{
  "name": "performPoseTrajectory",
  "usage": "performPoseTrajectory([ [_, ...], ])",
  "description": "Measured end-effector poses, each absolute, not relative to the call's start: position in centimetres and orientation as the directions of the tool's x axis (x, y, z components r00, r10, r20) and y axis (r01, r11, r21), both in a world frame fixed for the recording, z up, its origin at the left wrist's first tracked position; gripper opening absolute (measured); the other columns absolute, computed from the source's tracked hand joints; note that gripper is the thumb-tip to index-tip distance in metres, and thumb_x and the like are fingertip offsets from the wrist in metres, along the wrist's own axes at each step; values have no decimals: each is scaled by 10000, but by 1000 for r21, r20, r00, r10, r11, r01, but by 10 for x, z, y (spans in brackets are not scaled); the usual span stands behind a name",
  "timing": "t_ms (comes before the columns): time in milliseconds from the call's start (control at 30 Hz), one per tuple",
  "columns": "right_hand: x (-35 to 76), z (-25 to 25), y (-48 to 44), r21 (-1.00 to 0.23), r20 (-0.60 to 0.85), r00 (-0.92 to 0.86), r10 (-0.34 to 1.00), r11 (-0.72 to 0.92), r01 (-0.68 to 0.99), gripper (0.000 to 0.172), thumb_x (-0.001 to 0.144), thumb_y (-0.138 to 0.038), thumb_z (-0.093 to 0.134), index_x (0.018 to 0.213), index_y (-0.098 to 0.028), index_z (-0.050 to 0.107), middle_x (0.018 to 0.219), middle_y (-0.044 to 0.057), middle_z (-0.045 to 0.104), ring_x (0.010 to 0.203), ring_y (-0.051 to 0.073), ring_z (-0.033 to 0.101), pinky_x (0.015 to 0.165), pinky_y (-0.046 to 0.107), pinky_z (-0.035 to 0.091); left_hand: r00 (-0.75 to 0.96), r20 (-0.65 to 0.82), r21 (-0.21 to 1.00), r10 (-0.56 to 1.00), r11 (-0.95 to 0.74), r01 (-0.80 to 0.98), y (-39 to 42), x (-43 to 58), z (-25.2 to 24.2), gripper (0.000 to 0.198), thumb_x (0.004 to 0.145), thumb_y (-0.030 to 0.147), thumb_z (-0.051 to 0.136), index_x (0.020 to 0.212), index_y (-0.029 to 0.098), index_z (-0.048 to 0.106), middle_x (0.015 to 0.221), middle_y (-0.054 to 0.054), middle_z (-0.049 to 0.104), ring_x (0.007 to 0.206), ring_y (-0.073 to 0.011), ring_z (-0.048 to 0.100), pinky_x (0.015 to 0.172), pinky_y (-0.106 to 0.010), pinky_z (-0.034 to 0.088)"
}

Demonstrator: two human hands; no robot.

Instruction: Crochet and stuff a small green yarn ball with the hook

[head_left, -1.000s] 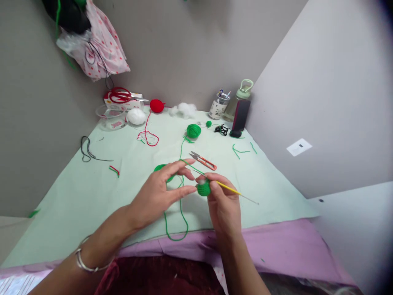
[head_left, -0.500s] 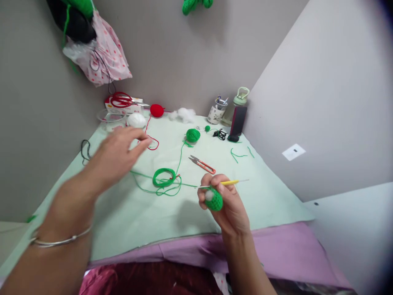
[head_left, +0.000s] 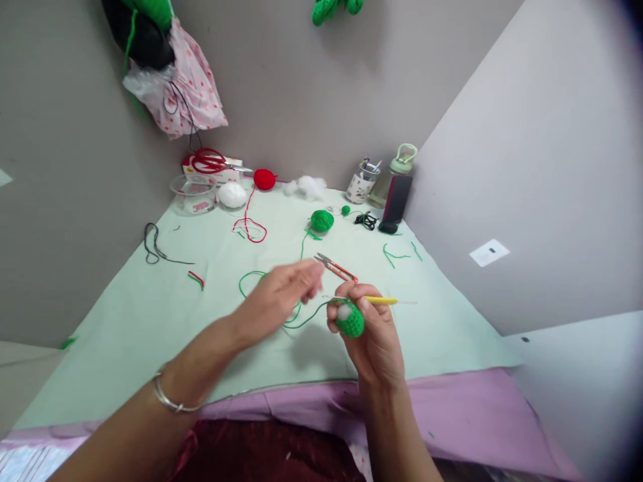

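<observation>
My right hand (head_left: 374,335) grips a small green crochet piece (head_left: 351,323) with white stuffing showing at its opening. A crochet hook (head_left: 380,300) with a yellow handle is held in the same fingers, its thin tip at the piece's edge. Slack green yarn (head_left: 309,323) runs from the piece back toward the table. My left hand (head_left: 281,294) hovers left of the piece, over the loops of green yarn, which it partly hides. Its fingers are curled together and slightly blurred; whatever may be in them is hidden. Orange thread snips (head_left: 339,269) lie just beyond both hands.
Behind lie a green yarn ball (head_left: 322,221), a red yarn ball (head_left: 264,179), a white ball (head_left: 232,195) and fluffy stuffing (head_left: 309,187). Red-handled scissors (head_left: 209,161) rest on a box. At the back right stand a pen cup (head_left: 360,187), a bottle (head_left: 384,191) and a dark upright device (head_left: 396,199).
My left hand has swung right and nearer, from the table's left side to beside the crochet piece. The stretched green yarn has gone slack. My right hand keeps its grip.
</observation>
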State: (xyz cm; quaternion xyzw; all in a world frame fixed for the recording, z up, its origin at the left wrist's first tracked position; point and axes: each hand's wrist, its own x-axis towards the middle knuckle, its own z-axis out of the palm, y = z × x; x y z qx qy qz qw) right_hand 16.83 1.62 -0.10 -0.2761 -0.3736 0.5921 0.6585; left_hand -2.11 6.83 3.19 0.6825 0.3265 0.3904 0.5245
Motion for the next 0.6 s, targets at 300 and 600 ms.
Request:
performPoseTrajectory([
  [300, 166, -11, 15, -830, 152, 194, 969, 231, -508, 140, 819, -393, 901, 859, -272, 842, 819, -10, 749, 700, 128, 740, 590, 210, 573, 94, 306, 775, 947, -190, -603, 42, -27, 62, 564, 1118, 545, 338, 712, 241, 584, 870, -19, 656, 916, -166, 720, 875, -363, 672],
  [600, 157, -22, 8, -856, 378, 432, 819, 487, -173, 58, 949, -328, 787, 978, -320, 836, 965, 5, 773, 887, 175, 738, 797, 334, 591, 264, 667, 563, 697, -703, 435, 37, -2, -11, 362, 1058, 511, 575, 1215, 255, 778, 1475, -112, 673, 1613, -361, 336, 1340, -672, 33],
])
